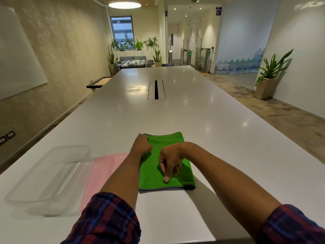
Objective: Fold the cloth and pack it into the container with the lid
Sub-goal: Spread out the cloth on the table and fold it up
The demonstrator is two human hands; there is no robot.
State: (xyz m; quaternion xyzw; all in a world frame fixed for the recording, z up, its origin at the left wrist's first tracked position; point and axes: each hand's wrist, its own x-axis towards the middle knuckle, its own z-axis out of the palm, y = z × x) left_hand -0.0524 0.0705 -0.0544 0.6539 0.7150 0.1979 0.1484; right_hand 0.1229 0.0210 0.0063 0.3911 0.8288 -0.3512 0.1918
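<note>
A green cloth (182,175) with a grey hem lies folded into a narrow rectangle on the white table (175,117), straight in front of me. My left hand (141,144) pinches the cloth's far left corner. My right hand (169,162) rests on the middle of the cloth, fingers pointing down and pressing it flat. A clear plastic container (47,180) stands open to the left. A pink lid (98,175) lies flat between the container and the cloth, partly under my left forearm.
A cable slot (156,89) runs down the middle of the long table. The table's left edge passes close behind the container. A potted plant (269,81) stands on the floor at the right.
</note>
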